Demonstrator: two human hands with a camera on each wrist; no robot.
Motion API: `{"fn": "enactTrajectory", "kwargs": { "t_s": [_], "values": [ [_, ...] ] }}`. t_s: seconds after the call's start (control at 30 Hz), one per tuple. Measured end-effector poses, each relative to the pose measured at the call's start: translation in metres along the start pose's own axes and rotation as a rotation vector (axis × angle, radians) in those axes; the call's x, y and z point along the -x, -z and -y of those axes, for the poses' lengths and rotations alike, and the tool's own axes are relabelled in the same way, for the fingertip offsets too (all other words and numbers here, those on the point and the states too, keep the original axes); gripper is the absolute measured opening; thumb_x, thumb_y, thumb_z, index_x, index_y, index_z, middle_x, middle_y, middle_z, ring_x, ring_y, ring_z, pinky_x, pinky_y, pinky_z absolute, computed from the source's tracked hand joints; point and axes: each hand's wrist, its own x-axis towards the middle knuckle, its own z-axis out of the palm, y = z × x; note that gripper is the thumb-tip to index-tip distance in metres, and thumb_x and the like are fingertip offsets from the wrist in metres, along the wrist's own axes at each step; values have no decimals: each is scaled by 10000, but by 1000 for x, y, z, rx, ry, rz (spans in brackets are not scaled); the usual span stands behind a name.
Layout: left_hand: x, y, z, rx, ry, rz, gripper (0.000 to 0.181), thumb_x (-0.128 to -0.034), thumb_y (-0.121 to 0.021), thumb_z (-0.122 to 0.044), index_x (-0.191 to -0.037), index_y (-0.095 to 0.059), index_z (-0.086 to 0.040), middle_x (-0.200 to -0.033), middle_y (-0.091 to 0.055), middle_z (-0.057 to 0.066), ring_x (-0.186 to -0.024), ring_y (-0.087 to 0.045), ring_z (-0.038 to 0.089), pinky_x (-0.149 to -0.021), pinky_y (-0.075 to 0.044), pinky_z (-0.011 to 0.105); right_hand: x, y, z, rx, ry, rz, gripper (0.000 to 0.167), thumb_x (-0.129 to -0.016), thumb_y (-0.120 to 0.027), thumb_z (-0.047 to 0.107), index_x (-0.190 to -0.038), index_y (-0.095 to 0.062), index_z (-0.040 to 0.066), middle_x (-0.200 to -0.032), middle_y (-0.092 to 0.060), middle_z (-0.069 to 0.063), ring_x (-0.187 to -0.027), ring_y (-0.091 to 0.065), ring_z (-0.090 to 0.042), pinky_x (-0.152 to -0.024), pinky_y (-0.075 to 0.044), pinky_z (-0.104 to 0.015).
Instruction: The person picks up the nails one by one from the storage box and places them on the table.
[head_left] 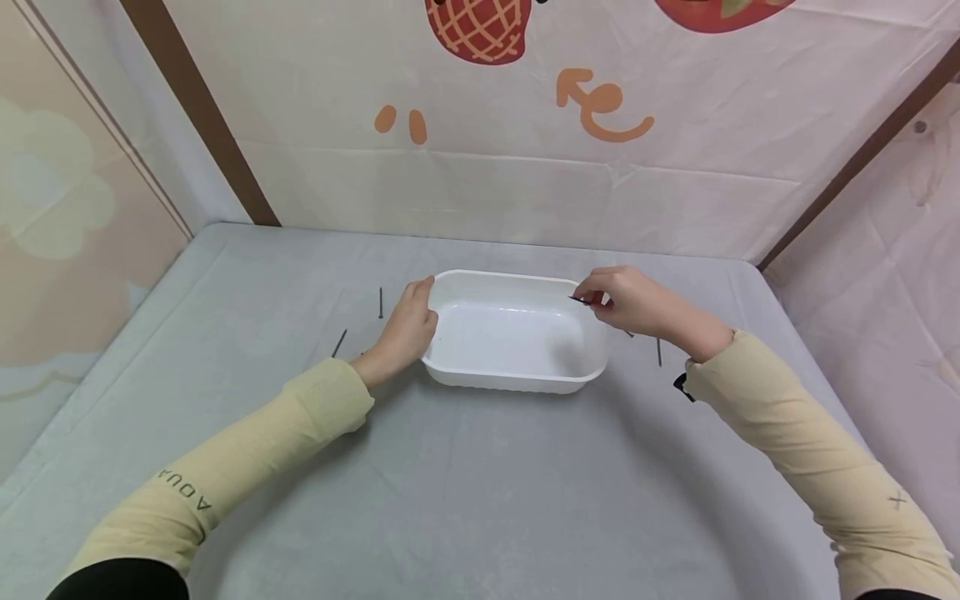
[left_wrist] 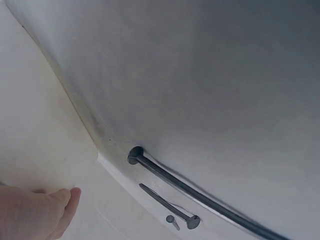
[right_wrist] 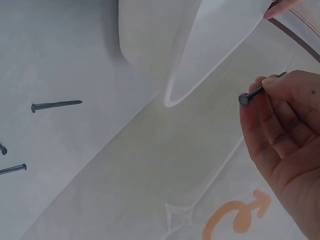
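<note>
A white plastic tray (head_left: 517, 383) with rounded corners sits on the table, its inside bare in the head view. My left hand (head_left: 405, 325) holds the tray's left end at the rim, fingers along the edge. Above the tray's right end, my right hand (head_left: 626, 300) pinches a dark nail (head_left: 580, 300) between thumb and fingers. The right wrist view shows that nail's flat round head (right_wrist: 243, 100) sticking out past the fingertips. Part of its shank is hidden by the thumb.
Left of the tray lie loose nails (head_left: 381, 302), one partly behind my left wrist. More nails (head_left: 659, 352) lie on the right, near my right forearm. Grey cloth covers the table (head_left: 480, 483). A printed fabric wall (head_left: 480, 192) rises behind its far edge.
</note>
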Motion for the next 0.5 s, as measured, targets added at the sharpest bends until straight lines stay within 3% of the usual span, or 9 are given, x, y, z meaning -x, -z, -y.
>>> {"fn": "enactTrajectory", "kwargs": {
  "t_s": [0.27, 0.5],
  "values": [
    [0, 0, 0, 1, 8, 6, 527, -901, -337, 42, -1405, -185, 73, -1404, -253, 241, -1275, -330, 340, -1036, -319, 369, 6, 1, -4, 7, -3, -16, 248, -770, -530, -122, -957, -660, -26, -855, -627, -99, -728, -569, -166, -624, -507, -277],
    [0, 1, -1, 5, 11, 5, 525, -903, -338, 41, -1404, -187, 74, -1406, -252, 237, -1277, -327, 336, -1039, -314, 374, 11, 1, -7, 0, -45, -6, 242, -777, -539, -96, -973, -659, -19, -873, -643, -103, -785, -592, -186, -653, -520, -283]
  ]
}}
